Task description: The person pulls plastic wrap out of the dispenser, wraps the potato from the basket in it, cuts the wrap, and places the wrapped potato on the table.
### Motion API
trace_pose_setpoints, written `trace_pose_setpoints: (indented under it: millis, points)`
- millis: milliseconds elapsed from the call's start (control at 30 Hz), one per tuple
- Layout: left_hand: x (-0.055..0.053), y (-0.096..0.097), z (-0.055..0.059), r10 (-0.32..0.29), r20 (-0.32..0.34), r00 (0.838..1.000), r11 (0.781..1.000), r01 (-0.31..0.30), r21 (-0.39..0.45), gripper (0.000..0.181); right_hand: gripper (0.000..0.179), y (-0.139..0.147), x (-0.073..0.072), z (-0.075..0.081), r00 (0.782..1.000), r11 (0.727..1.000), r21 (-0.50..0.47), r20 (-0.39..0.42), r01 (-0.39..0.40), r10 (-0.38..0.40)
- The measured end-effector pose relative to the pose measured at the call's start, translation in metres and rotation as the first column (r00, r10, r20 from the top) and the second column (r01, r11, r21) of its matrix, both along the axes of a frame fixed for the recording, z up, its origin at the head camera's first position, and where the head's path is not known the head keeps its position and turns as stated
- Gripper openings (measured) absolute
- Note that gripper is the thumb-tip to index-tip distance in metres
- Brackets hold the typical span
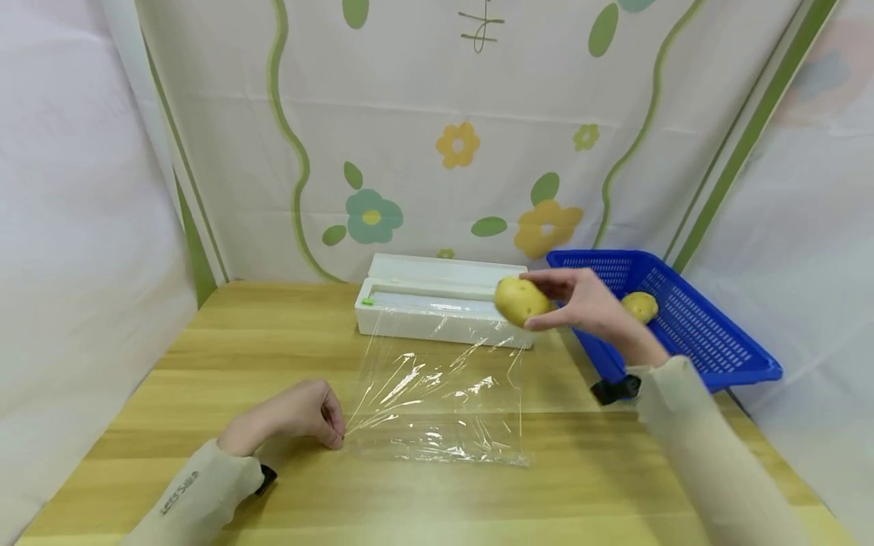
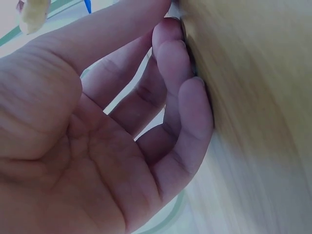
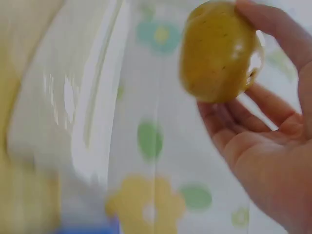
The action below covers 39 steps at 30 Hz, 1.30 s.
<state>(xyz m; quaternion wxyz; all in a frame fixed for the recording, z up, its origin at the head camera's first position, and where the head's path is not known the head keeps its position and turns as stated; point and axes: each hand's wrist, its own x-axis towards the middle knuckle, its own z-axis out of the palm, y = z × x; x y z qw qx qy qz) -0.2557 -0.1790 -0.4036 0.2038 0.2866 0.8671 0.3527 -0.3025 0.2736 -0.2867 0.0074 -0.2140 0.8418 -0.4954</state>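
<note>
A yellow potato (image 1: 521, 301) is gripped between the thumb and fingers of my right hand (image 1: 580, 307), raised in front of the white box's right end. The right wrist view shows that potato (image 3: 219, 51) close up, with the fingers around its near side. Clear plastic wrap (image 1: 444, 402) stretches from the white wrap box (image 1: 437, 327) down over the table. At its near left corner, my left hand (image 1: 300, 417) pinches the film close to the tabletop. In the left wrist view, the left fingers (image 2: 192, 105) curl beside the wood; the film is hard to see there.
The box's lid stands raised at the back, and a small green piece (image 1: 367, 301) sits at its left end. To the right, a blue plastic basket (image 1: 710, 334) holds another potato (image 1: 640, 306). Patterned cloth (image 1: 410, 152) hangs behind the wooden table (image 1: 239, 341).
</note>
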Motion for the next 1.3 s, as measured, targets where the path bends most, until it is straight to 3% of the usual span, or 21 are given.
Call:
trace_pose_setpoints:
  millis: [133, 300, 600, 833, 1033, 1300]
  points:
    - [-0.002, 0.000, 0.003, 0.000, -0.006, 1.000, 1.000, 0.000, -0.006, 0.015, 0.073, -0.045, 0.022, -0.020, 0.994, 0.994, -0.022, -0.028, -0.111, 0.110]
    - [-0.003, -0.001, 0.000, -0.010, -0.020, 1.000, 1.000, 0.009, -0.019, 0.016, 0.069, -0.083, 0.037, -0.046, 0.970, 0.969, 0.066, -0.041, -0.236, 0.239]
    - [-0.004, 0.004, 0.002, -0.010, -0.024, 1.000, 0.999, 0.009, -0.032, 0.015, 0.065, -0.103, 0.054, -0.082, 0.949, 0.935, 0.165, 0.028, -0.314, 0.314]
    - [0.000, 0.002, 0.004, 0.001, 0.006, 1.000, 1.000, -0.001, -0.005, 0.014, 0.063, -0.108, 0.051, -0.091, 0.932, 0.909, 0.220, -0.001, -0.354, 0.363]
    - [0.000, 0.001, 0.003, 0.008, 0.000, 1.000, 1.000, -0.008, -0.016, 0.014, 0.064, -0.110, 0.049, -0.094, 0.910, 0.882, 0.240, 0.014, -0.405, 0.414]
    - [-0.001, 0.002, 0.003, 0.000, 0.010, 1.000, 1.000, 0.001, -0.020, 0.014, 0.066, -0.113, 0.050, -0.100, 0.900, 0.861, 0.269, 0.054, -0.431, 0.433]
